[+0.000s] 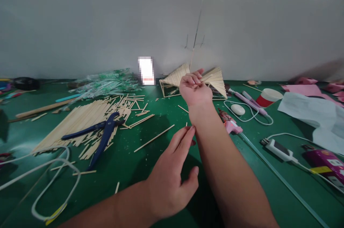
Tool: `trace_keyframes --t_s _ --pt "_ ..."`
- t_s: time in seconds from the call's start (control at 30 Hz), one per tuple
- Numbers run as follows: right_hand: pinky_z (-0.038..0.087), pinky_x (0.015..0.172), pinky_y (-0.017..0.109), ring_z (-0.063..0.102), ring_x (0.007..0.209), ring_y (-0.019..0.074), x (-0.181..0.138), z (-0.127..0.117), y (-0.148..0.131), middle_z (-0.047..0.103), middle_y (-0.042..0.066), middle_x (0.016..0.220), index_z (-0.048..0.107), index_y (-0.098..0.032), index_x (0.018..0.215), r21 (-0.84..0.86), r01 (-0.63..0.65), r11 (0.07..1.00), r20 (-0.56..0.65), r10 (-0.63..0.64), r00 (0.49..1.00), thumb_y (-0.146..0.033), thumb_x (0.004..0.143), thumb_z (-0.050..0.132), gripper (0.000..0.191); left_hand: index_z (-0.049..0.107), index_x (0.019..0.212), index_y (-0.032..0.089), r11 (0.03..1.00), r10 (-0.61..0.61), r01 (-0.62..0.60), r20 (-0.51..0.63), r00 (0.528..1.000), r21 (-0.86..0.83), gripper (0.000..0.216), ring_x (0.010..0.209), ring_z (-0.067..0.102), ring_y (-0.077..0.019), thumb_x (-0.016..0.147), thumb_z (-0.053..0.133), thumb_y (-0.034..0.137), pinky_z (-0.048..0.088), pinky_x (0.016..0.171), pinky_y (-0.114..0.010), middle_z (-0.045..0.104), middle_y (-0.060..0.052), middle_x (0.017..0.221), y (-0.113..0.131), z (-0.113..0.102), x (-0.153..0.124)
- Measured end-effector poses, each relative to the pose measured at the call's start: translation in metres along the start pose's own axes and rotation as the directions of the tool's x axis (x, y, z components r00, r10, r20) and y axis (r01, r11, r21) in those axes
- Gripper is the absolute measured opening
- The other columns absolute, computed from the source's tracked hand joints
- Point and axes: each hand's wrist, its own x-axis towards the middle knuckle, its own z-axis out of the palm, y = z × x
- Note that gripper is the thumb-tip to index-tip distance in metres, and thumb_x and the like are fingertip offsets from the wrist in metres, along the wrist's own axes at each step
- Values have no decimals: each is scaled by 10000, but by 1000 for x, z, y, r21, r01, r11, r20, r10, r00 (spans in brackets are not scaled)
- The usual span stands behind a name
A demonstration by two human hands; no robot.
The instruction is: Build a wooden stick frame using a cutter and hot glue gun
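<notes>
Near the desk's (134, 170) far edge: stick model (217, 79), pinched at its peak by closed right hand (194, 88). Nearer, lower: left hand (169, 181), fingers open, empty, touching right forearm.

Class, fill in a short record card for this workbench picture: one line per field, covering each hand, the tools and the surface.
Right hand: right hand raised, fingers pinched on a thin stick at the stick model
Left hand: left hand open, holding nothing, fingertips by the right forearm
Cutting tool: blue pliers lying on the stick pile
Glue tool: pink glue gun lying to the right of the forearm
Surface: green table, strewn with loose sticks
</notes>
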Motion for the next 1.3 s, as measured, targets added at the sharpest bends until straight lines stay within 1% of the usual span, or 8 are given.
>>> trace_keyframes --t_s 0.33,0.5,0.67,0.77,0.87,0.97,1.13,1.3 --pt "268 442 230 239 409 111 0 0 -1 277 -59 527 464 -227 620 35 1 999 24 -2 1000 -62 916 121 482 320 1383 272 1000 6 -7 -34 999 -25 715 1207 486 -225 740 504 19 503 973 -356 383 -68 1432 0 -5 5" --pt "280 472 251 226 422 125 1 -2 1 273 -56 521 464 -235 600 -77 49 996 58 -44 997 -72 906 132 480 358 1355 270 999 -6 5 -21 1000 -44 670 1221 469 -218 751 494 14 506 948 -329 409 -71 1402 -1 -8 7" --pt "273 472 254 239 420 123 1 -1 1 291 -59 532 473 -232 619 -24 4 1000 20 -3 1000 -84 917 115 490 436 1293 256 999 5 -6 -21 1000 -47 596 1264 435 -218 751 490 15 479 984 -334 426 -62 1386 -2 -9 9" --pt "260 459 245 244 409 108 2 -2 1 309 -62 537 478 -224 631 82 -38 996 13 37 999 -108 933 102 495 422 1318 269 997 -10 8 -28 1000 -72 627 1222 477 -208 749 496 15 496 952 -316 403 -51 1418 -2 -7 7" --pt "260 452 242 253 401 99 2 -3 2 322 -64 543 482 -223 649 144 -71 987 9 70 997 -128 940 113 480 342 1387 280 993 -35 28 -55 998 -119 715 1113 546 -189 744 505 11 514 911 -311 434 -60 1394 -3 -5 4" --pt "262 450 240 258 403 100 2 -4 3 307 -61 538 474 -226 654 88 -45 995 19 44 999 -97 927 112 472 283 1426 273 990 -32 22 -65 997 -141 763 1086 551 -184 746 510 11 511 911 -315 467 -69 1349 -3 -3 3" --pt "273 458 245 243 407 104 3 -5 3 290 -60 516 454 -225 649 9 8 1000 62 -9 998 -90 910 116 448 362 1374 286 991 -7 1 -43 999 -136 709 1126 524 -173 744 517 1 502 925 -283 394 -46 1418 -5 -5 5" --pt "283 473 244 263 413 106 2 -5 4 295 -64 539 463 -228 673 3 -21 1000 25 21 999 -85 914 117 445 405 1334 261 989 -9 0 -61 998 -147 629 1078 549 -162 765 513 13 506 898 -275 471 -53 1331 -5 -9 6"
